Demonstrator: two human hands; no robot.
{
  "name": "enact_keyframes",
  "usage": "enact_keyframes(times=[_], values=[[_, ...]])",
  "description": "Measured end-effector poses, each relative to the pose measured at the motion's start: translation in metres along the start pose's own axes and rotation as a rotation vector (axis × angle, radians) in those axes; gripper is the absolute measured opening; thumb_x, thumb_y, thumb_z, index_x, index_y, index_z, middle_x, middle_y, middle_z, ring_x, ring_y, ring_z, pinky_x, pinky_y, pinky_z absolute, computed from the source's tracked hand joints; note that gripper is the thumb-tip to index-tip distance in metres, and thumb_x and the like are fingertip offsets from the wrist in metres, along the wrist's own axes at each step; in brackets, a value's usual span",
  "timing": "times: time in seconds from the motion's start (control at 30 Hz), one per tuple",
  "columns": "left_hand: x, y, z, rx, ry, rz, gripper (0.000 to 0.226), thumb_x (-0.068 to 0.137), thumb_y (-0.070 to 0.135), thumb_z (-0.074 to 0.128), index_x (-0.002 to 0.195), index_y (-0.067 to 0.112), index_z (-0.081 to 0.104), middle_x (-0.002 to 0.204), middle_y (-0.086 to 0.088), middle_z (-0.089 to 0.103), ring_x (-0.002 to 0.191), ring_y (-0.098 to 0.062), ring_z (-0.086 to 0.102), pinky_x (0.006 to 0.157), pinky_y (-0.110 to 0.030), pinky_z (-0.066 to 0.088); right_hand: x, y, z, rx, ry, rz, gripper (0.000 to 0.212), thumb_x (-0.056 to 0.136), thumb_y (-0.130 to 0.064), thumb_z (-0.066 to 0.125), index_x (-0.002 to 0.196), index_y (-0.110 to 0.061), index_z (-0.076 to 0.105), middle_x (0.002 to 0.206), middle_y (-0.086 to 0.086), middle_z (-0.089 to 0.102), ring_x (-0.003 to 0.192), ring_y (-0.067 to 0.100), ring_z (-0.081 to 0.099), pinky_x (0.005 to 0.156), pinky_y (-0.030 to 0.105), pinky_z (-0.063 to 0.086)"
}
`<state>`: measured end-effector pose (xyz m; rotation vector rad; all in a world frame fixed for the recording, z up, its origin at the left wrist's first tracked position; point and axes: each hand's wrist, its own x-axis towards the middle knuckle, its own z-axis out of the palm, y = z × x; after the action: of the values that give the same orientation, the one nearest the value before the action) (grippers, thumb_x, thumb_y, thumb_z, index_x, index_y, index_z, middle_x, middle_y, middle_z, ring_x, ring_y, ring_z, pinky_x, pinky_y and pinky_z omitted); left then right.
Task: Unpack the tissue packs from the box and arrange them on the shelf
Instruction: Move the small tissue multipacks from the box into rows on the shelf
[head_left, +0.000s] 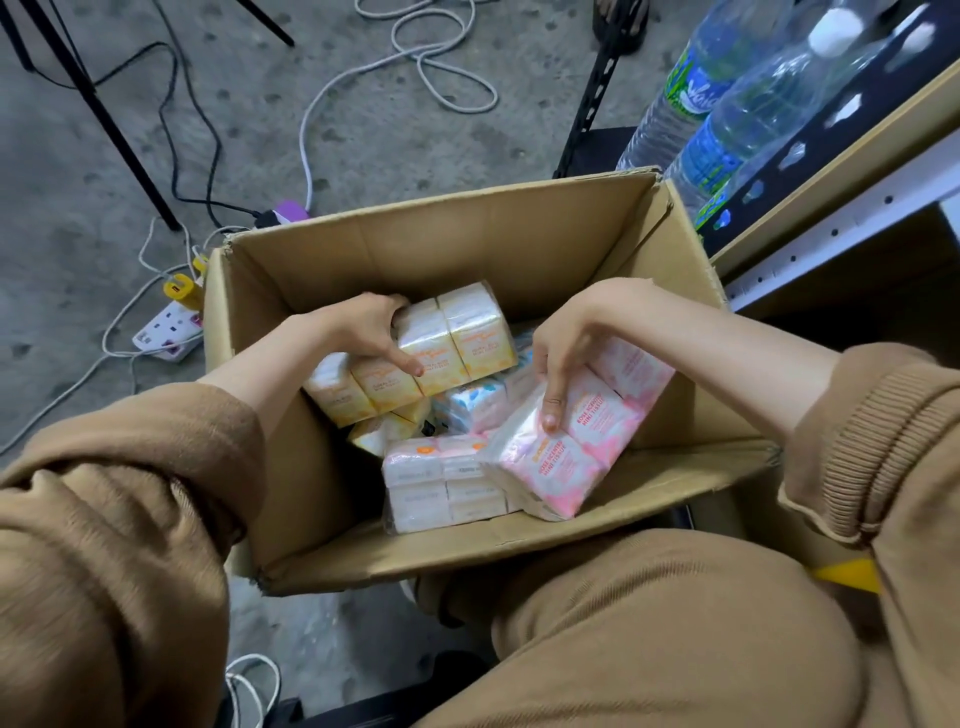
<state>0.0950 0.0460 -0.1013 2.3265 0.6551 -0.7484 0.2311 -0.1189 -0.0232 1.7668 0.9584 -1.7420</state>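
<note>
Inside the box (519, 234), my left hand (371, 332) grips the yellow tissue pack (457, 343); my right hand (563, 353) pinches the pink pack (582, 431) beneath it.

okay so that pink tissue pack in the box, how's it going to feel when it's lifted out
Probably light and squashy: the pink tissue pack is soft tissue bundles in thin film. The glossy wrap may be slippery, so the right hand pinching its top edge could slip. It may sag a little rather than stay stiff.
</note>
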Motion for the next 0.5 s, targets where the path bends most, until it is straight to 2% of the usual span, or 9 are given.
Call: enact_keyframes(times=[0.03,0.1,0.2,0.27,0.37,0.5], values=[[0.000,0.001,0.000,0.004,-0.001,0.003,0.085,0.064,0.036,0.083,0.132,0.007,0.043,0.125,-0.010,0.058,0.109,-0.026,0.055,0.095,-0.033,0.045,-0.002,-0.002,0.000,0.001,0.009,-0.007,0.019,0.068,-0.032,0.079,0.073,-0.020,0.066,0.065,-0.006,0.074,0.077,0.018,0.068,0.085,0.036,0.055],[-0.001,0.001,0.001,0.007,0.004,0.005,0.083,0.064,0.036,0.083,0.132,0.007,0.044,0.121,-0.009,0.059,0.098,-0.022,0.054,0.091,-0.032,0.045,-0.006,-0.004,0.003,-0.025,0.048,-0.022,0.022,0.070,-0.033,0.077,0.082,-0.020,0.064,0.078,-0.004,0.073,0.081,0.017,0.067,0.080,0.031,0.054],[-0.001,0.003,0.002,-0.011,0.018,0.003,0.083,0.065,0.035,0.083,0.133,0.007,0.043,0.112,-0.006,0.058,0.093,-0.018,0.049,0.090,-0.032,0.045,-0.005,0.001,0.009,-0.063,0.103,-0.034,0.054,0.067,-0.041,0.078,0.111,-0.014,0.061,0.108,0.003,0.069,0.097,0.020,0.066,0.076,0.026,0.053],[-0.002,0.003,0.002,-0.022,0.028,0.000,0.082,0.065,0.035,0.083,0.132,0.007,0.044,0.104,-0.001,0.054,0.092,-0.018,0.049,0.087,-0.031,0.045,-0.009,0.004,0.011,-0.090,0.207,-0.065,0.062,0.061,-0.050,0.079,0.108,-0.014,0.062,0.106,0.002,0.069,0.094,0.019,0.066,0.072,0.026,0.051],[0.000,0.001,0.001,-0.039,0.066,-0.019,0.085,0.063,0.039,0.082,0.132,0.007,0.044,0.103,-0.003,0.055,0.093,-0.021,0.051,0.079,-0.029,0.042,-0.019,0.010,0.012,-0.091,0.400,-0.107,0.072,0.048,-0.063,0.076,0.099,-0.013,0.066,0.098,0.002,0.070,0.092,0.022,0.065,0.078,0.032,0.051],[0.003,0.000,0.002,-0.062,0.114,-0.046,0.090,0.063,0.041,0.082,0.134,0.006,0.041,0.115,-0.008,0.058,0.104,-0.026,0.054,0.085,-0.030,0.043,-0.015,0.025,0.024,0.088,0.748,-0.089,0.082,0.059,-0.070,0.065,0.102,0.000,0.063,0.103,0.014,0.068,0.094,0.032,0.061,0.078,0.038,0.048]])
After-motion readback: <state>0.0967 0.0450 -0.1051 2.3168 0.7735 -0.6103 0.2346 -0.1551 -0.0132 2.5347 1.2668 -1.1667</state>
